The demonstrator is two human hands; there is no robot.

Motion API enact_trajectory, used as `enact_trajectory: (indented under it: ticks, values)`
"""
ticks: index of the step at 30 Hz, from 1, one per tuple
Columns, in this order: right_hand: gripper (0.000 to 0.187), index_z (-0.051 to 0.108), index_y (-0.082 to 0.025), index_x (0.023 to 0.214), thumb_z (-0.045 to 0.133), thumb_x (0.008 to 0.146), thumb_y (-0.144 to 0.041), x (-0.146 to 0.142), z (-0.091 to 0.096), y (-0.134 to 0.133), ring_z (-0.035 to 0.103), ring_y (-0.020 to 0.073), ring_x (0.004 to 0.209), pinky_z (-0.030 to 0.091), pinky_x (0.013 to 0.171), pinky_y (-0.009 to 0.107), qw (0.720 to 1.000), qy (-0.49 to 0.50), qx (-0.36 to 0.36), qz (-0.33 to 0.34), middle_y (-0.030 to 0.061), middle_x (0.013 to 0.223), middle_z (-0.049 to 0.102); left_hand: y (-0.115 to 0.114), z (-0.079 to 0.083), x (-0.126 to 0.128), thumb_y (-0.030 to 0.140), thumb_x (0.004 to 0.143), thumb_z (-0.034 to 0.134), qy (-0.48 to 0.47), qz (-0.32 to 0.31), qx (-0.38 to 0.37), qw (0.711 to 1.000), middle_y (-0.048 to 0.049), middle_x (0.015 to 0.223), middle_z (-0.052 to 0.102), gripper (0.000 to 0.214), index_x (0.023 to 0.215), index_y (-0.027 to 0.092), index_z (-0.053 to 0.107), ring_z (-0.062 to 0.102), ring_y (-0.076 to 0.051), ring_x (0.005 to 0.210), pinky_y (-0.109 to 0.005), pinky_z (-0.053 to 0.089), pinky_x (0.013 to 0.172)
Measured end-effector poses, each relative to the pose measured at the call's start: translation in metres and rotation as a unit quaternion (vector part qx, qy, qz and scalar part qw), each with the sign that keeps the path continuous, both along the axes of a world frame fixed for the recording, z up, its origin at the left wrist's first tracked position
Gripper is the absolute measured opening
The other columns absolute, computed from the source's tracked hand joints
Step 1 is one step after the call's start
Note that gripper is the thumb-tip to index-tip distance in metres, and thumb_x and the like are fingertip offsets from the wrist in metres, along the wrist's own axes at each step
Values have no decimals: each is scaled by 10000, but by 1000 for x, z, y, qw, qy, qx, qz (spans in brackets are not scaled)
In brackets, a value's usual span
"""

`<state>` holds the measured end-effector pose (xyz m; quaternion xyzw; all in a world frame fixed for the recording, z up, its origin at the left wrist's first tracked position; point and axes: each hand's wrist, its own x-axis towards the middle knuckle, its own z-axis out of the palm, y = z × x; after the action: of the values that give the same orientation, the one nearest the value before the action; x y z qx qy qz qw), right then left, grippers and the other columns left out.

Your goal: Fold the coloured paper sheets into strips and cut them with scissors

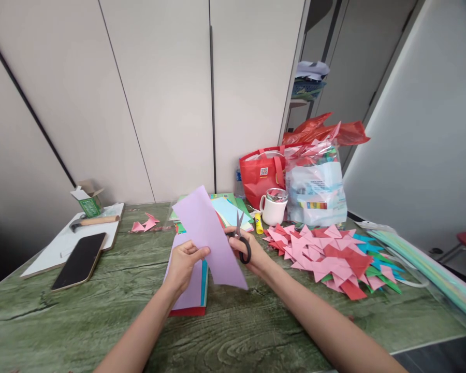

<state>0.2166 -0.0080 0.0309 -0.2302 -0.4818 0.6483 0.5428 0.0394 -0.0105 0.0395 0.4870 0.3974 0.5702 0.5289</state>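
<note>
A sheet of purple paper (209,228) is raised at a slant above the table. My left hand (186,261) pinches its left edge between thumb and fingers. In my right hand (250,248) is a pair of black-handled scissors (239,228), blades pointing up and a little apart from each other. The right fingers are close to the sheet's right edge; whether they also touch it I cannot tell. Under the left hand lies a stack of coloured paper (190,300), purple on top, with blue and red edges showing.
Folded pink, red, blue and green paper pieces (322,254) are heaped on the right. Behind them stand a white mug (275,207), a glue stick (258,224), a red bag (256,178) and a filled plastic bag (316,186). At left are a phone (81,261) and a hammer (97,221).
</note>
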Motion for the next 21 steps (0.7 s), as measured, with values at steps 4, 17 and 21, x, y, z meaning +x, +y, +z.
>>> enact_trajectory:
  ticks: [4,17,21]
  values:
    - [476,580,-210,963,802,593,-408,-11,-6,-2,563,131,709,433,687,259,999,-31,13,-3,-14,794,623,-4,3,3,251,482,804,18,10,15,1000,-15,575,657,191,601,142,701,549,-142,560,-249,443,573]
    - [448,600,-181,840,831,499,-355,-16,-20,0,461,99,564,331,527,222,993,-59,-22,-100,-54,642,528,-2,-6,-2,253,493,801,1,42,6,999,-58,747,713,281,725,141,690,638,-244,739,-317,504,663]
    - [452,566,-209,861,812,522,-380,-5,-26,15,410,80,523,296,499,210,979,-33,-15,-202,-87,607,457,-3,2,3,380,601,778,-35,-15,-4,999,-82,874,720,381,885,144,684,657,-208,759,-287,512,660]
